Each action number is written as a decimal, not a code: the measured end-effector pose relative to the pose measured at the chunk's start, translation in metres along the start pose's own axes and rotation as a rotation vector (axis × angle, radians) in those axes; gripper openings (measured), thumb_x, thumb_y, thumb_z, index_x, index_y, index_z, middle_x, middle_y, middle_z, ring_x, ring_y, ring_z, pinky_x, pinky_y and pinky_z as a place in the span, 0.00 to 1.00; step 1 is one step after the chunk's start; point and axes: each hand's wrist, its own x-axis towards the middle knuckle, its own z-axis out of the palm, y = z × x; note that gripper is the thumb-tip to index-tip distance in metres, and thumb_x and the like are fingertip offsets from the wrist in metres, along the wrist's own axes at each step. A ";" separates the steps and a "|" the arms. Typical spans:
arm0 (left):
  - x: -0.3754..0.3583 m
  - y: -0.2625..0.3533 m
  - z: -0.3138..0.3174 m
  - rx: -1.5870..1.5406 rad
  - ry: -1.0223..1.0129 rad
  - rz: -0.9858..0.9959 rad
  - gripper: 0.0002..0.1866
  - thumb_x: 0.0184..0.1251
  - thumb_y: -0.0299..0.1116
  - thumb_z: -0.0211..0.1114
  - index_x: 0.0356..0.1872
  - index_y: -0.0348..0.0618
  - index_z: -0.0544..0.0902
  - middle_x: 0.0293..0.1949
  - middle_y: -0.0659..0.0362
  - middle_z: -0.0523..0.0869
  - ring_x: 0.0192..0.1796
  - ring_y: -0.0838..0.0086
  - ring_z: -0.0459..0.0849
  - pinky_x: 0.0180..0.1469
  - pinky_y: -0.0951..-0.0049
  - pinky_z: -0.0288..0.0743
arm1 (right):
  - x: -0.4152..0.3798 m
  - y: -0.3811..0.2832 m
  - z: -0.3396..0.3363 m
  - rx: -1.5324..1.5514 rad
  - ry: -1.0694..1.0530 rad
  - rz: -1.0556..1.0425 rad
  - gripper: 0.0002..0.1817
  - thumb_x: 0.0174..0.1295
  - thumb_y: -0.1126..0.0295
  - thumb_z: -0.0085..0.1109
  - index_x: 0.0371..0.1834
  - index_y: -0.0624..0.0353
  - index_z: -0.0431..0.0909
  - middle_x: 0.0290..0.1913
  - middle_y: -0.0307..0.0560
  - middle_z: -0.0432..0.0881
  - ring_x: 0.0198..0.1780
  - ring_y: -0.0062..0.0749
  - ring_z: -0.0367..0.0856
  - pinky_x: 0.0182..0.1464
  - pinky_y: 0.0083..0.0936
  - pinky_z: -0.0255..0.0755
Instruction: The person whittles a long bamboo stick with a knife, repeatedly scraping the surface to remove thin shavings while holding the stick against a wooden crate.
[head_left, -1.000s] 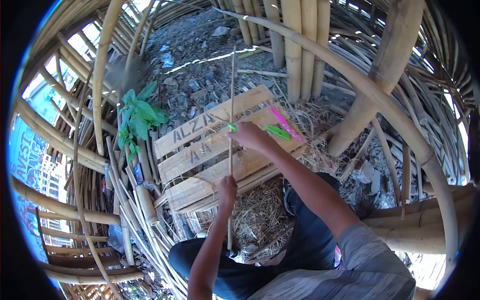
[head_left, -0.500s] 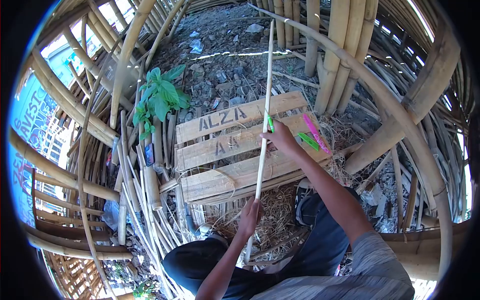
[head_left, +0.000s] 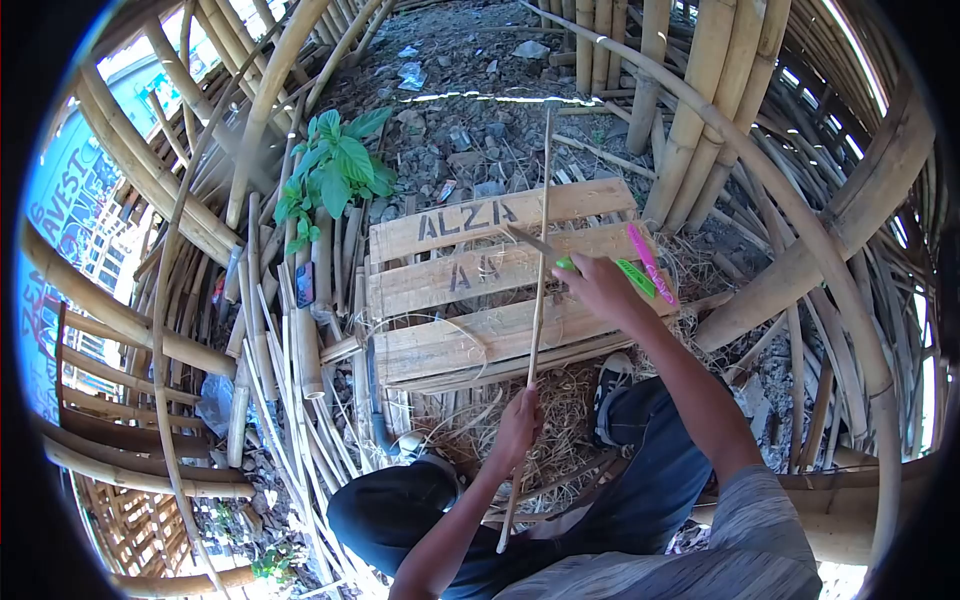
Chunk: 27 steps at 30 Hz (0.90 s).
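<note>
My left hand (head_left: 518,425) is closed around the lower part of a long, thin bamboo stick (head_left: 541,310), which stands nearly upright in view across a slatted wooden crate (head_left: 440,335). In my right hand (head_left: 600,287) is a knife (head_left: 530,240) with a green handle, its blade pointing to the upper left and crossing the stick. The fingers are wrapped round the handle. Just right of that hand, a green sheath-like piece (head_left: 637,278) and a pink one (head_left: 651,262) lie on the crate's right end.
Pale shavings (head_left: 570,440) cover the ground between my feet. Split bamboo strips (head_left: 300,400) lean at the left, near a leafy green plant (head_left: 335,165). Thick bamboo poles (head_left: 710,110) stand at the right, and a bent pole (head_left: 800,225) arches across that side.
My right hand has come away to the right of the stick, and the knife blade now shows plainly. The stick has turned in the left hand's grip and its top sits lower in view.
</note>
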 end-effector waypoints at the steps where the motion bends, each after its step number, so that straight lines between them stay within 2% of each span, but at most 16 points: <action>1: 0.000 -0.003 -0.002 0.084 0.024 0.042 0.20 0.75 0.52 0.39 0.29 0.48 0.63 0.15 0.68 0.61 0.12 0.84 0.56 0.12 0.80 0.49 | -0.011 0.001 0.007 0.004 0.001 -0.005 0.23 0.66 0.50 0.46 0.33 0.62 0.74 0.21 0.53 0.78 0.26 0.49 0.80 0.33 0.41 0.73; 4: -0.008 -0.002 -0.007 0.239 0.067 0.080 0.21 0.74 0.52 0.41 0.29 0.47 0.64 0.15 0.68 0.62 0.12 0.83 0.58 0.13 0.79 0.52 | -0.051 0.003 0.034 -0.109 -0.051 -0.042 0.24 0.66 0.49 0.46 0.34 0.63 0.74 0.19 0.54 0.76 0.24 0.49 0.78 0.31 0.41 0.72; 6: -0.012 0.002 -0.010 0.301 0.077 0.080 0.21 0.74 0.53 0.41 0.29 0.47 0.64 0.15 0.68 0.63 0.13 0.83 0.59 0.14 0.79 0.54 | -0.074 0.002 0.043 -0.048 -0.243 -0.067 0.25 0.66 0.48 0.46 0.30 0.64 0.75 0.17 0.54 0.75 0.22 0.50 0.77 0.29 0.41 0.72; 8: -0.015 0.005 -0.014 0.407 0.076 0.035 0.24 0.74 0.51 0.42 0.30 0.39 0.68 0.16 0.60 0.70 0.20 0.73 0.70 0.25 0.67 0.64 | -0.093 -0.004 0.053 -0.054 -0.218 -0.076 0.26 0.66 0.48 0.44 0.28 0.63 0.75 0.17 0.54 0.74 0.22 0.51 0.77 0.28 0.41 0.72; 11: -0.026 0.006 -0.015 0.481 0.103 0.079 0.23 0.74 0.50 0.43 0.30 0.37 0.68 0.16 0.57 0.70 0.21 0.69 0.69 0.28 0.64 0.65 | -0.108 -0.002 0.078 -0.042 -0.153 -0.158 0.28 0.67 0.47 0.43 0.24 0.63 0.75 0.16 0.55 0.74 0.23 0.52 0.77 0.28 0.43 0.70; 12: -0.024 0.001 -0.016 0.466 0.079 0.080 0.22 0.74 0.47 0.43 0.32 0.36 0.69 0.18 0.49 0.71 0.22 0.57 0.72 0.29 0.59 0.65 | -0.110 0.003 0.087 -0.003 -0.102 -0.223 0.29 0.66 0.47 0.43 0.23 0.62 0.75 0.16 0.56 0.74 0.23 0.53 0.77 0.28 0.44 0.70; 13: -0.026 -0.002 -0.013 0.443 0.078 0.088 0.22 0.74 0.47 0.43 0.32 0.36 0.69 0.18 0.49 0.71 0.22 0.57 0.72 0.29 0.59 0.65 | -0.112 0.006 0.091 -0.023 -0.113 -0.229 0.29 0.66 0.47 0.43 0.23 0.62 0.75 0.16 0.56 0.74 0.23 0.53 0.77 0.28 0.44 0.70; 15: -0.030 0.000 -0.007 0.606 0.131 0.223 0.20 0.75 0.45 0.42 0.35 0.34 0.69 0.20 0.42 0.73 0.26 0.44 0.73 0.30 0.53 0.65 | -0.110 0.011 0.092 -0.017 -0.099 -0.294 0.28 0.65 0.45 0.45 0.22 0.61 0.76 0.16 0.57 0.74 0.23 0.55 0.77 0.27 0.46 0.68; 16: -0.034 0.002 -0.006 0.670 0.118 0.323 0.19 0.75 0.43 0.42 0.38 0.33 0.69 0.22 0.38 0.75 0.31 0.38 0.74 0.31 0.48 0.64 | -0.104 0.005 0.077 -0.081 -0.144 -0.323 0.26 0.64 0.49 0.49 0.20 0.62 0.74 0.17 0.57 0.73 0.24 0.53 0.77 0.27 0.44 0.66; 17: -0.035 0.005 -0.007 0.663 0.124 0.325 0.19 0.75 0.43 0.42 0.38 0.33 0.69 0.22 0.38 0.75 0.31 0.38 0.74 0.31 0.48 0.64 | -0.092 0.005 0.070 -0.085 -0.148 -0.329 0.26 0.64 0.49 0.49 0.20 0.62 0.74 0.17 0.57 0.73 0.24 0.53 0.77 0.27 0.44 0.66; 19: -0.036 0.011 -0.006 0.736 0.155 0.369 0.21 0.74 0.45 0.42 0.39 0.33 0.69 0.23 0.36 0.76 0.31 0.37 0.75 0.32 0.45 0.64 | -0.077 0.009 0.060 -0.177 -0.063 -0.538 0.26 0.63 0.48 0.50 0.16 0.60 0.72 0.15 0.55 0.72 0.22 0.50 0.76 0.25 0.42 0.65; 21: -0.036 0.018 -0.004 0.746 0.164 0.301 0.22 0.74 0.47 0.41 0.39 0.33 0.69 0.24 0.36 0.76 0.31 0.37 0.75 0.33 0.44 0.65 | -0.067 0.008 0.060 -0.203 0.001 -0.540 0.26 0.62 0.49 0.51 0.15 0.59 0.72 0.14 0.52 0.72 0.21 0.49 0.76 0.24 0.40 0.66; 23: -0.035 0.021 -0.006 0.754 0.183 0.231 0.23 0.74 0.48 0.41 0.38 0.33 0.69 0.24 0.35 0.77 0.32 0.36 0.76 0.34 0.43 0.65 | -0.060 0.007 0.056 -0.231 0.050 -0.386 0.24 0.62 0.50 0.53 0.16 0.59 0.73 0.13 0.51 0.72 0.19 0.48 0.75 0.23 0.40 0.66; 25: -0.032 0.021 -0.008 0.626 0.165 0.203 0.21 0.74 0.46 0.42 0.33 0.35 0.69 0.20 0.40 0.73 0.27 0.40 0.73 0.32 0.51 0.65 | -0.074 0.005 0.076 -0.184 0.066 -0.383 0.23 0.62 0.51 0.53 0.18 0.59 0.74 0.14 0.51 0.73 0.19 0.48 0.75 0.23 0.40 0.66; 26: -0.032 0.022 -0.007 0.620 0.174 0.209 0.21 0.74 0.46 0.42 0.33 0.35 0.69 0.20 0.40 0.73 0.27 0.40 0.73 0.32 0.51 0.65 | -0.076 0.003 0.083 -0.136 0.082 -0.375 0.22 0.62 0.52 0.53 0.19 0.59 0.76 0.14 0.51 0.73 0.18 0.47 0.75 0.23 0.40 0.66; 27: -0.035 0.023 -0.005 0.675 0.208 0.208 0.22 0.75 0.47 0.41 0.33 0.35 0.70 0.19 0.43 0.73 0.25 0.44 0.73 0.31 0.52 0.65 | -0.072 0.006 0.083 -0.137 0.078 -0.386 0.22 0.62 0.52 0.53 0.19 0.59 0.76 0.14 0.51 0.73 0.18 0.47 0.75 0.23 0.40 0.66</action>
